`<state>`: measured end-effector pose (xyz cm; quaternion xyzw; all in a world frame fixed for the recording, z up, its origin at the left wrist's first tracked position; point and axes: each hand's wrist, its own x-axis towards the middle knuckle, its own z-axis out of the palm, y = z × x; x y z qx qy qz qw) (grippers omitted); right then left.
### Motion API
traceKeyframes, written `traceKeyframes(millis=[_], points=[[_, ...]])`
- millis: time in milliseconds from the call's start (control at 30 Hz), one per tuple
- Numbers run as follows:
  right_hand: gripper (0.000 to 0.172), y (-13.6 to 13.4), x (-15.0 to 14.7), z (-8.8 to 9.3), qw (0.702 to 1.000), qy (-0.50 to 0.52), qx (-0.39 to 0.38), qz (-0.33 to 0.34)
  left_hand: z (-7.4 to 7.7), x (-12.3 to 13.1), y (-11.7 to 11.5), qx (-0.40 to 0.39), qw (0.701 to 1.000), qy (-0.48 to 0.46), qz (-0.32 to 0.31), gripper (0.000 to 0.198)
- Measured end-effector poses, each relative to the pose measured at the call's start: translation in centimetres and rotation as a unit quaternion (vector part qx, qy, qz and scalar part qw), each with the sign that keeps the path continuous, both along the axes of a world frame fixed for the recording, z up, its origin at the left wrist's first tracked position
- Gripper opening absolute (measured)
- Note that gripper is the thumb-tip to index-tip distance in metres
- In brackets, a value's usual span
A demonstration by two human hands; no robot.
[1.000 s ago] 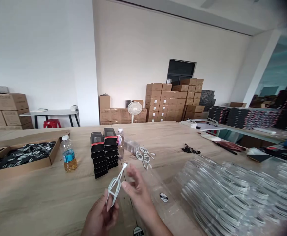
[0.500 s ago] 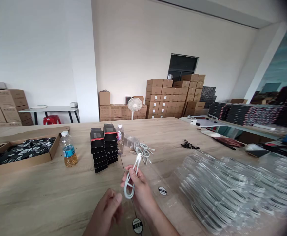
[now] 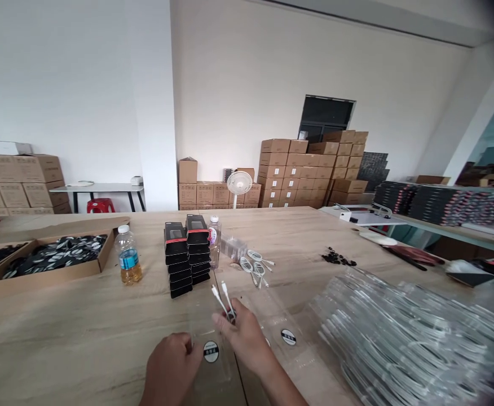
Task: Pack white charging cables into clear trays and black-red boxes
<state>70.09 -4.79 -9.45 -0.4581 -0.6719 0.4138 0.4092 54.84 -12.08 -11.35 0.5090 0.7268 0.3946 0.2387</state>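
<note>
My right hand (image 3: pixel 247 338) is closed round a white charging cable (image 3: pixel 225 297). Both plug ends stick up past the fingers, while most of the coil is hidden by the hand. My left hand (image 3: pixel 171 363) has its thumb and fingers pinched at the left edge of a clear plastic package (image 3: pixel 213 378) with a round black-and-white label (image 3: pixel 211 351). A second clear package (image 3: pixel 274 316) with a similar label lies flat to the right. Beyond my right hand, several coiled white cables (image 3: pixel 257 265) rest on the table.
A big heap of clear packages with cables (image 3: pixel 403 332) covers the right side. Stacks of black boxes (image 3: pixel 179 270) stand ahead, beside bottles (image 3: pixel 128 259). An open carton of black-and-white pieces (image 3: pixel 61 254) sits left. Small black pieces (image 3: pixel 338 257) lie farther right.
My right hand has lowered the cable and turned it, so the plugs now point up-left. My left hand has come to the labelled package, which now lies farther up the table. The view has shifted left.
</note>
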Motion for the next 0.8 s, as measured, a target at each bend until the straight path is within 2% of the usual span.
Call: traceKeyframes(millis=[67,133,200,233,267,333,367,400,467,567,667,800], points=[[0.017,-0.3,-0.3,0.2,0.998,-0.066,0.013,0.003,0.6,-0.3,0.1,-0.002,1.0,0.003,-0.001,0.036],[0.015,-0.5,-0.5,0.3,0.997,-0.081,0.012,0.007,0.5,-0.6,0.4,0.019,0.999,-0.036,0.001,0.036],[0.014,-0.5,-0.7,0.4,0.998,-0.069,0.01,0.01,0.1,-0.9,0.8,0.059,0.987,-0.148,0.014,0.029],[0.013,-0.5,-0.7,0.3,0.998,-0.067,0.01,0.013,0.0,-1.0,1.0,0.075,0.967,-0.241,0.025,0.022],[0.013,-0.5,-0.7,0.2,0.997,-0.07,0.011,0.02,-0.1,-1.2,1.2,0.082,0.933,-0.348,0.033,0.016],[0.014,-0.5,-0.6,-0.1,0.996,-0.083,0.016,0.04,-0.2,-1.4,1.4,0.069,0.835,-0.545,0.038,0.024],[0.014,-0.4,-0.6,-0.3,0.994,-0.091,0.023,0.052,-0.1,-1.5,1.5,0.058,0.789,-0.611,0.038,0.026],[0.014,-0.3,-0.6,-0.6,0.993,-0.096,0.035,0.064,-0.1,-1.6,1.5,0.05,0.754,-0.654,0.04,0.026],[0.019,-0.1,-0.6,-1.0,0.991,-0.096,0.063,0.071,-0.2,-1.6,1.6,0.046,0.714,-0.697,0.047,0.025],[0.027,0.4,-0.4,-1.3,0.992,-0.083,0.089,0.045,-0.5,-1.5,1.9,0.056,0.689,-0.72,0.064,0.024],[0.029,0.4,-0.5,-0.9,0.992,-0.082,0.093,0.015,-0.8,-1.3,2.0,0.076,0.682,-0.722,0.092,0.026],[0.033,-0.9,-1.6,-0.2,0.994,-0.076,0.044,0.072,-0.9,-0.7,1.9,0.112,0.688,-0.713,0.08,0.027]])
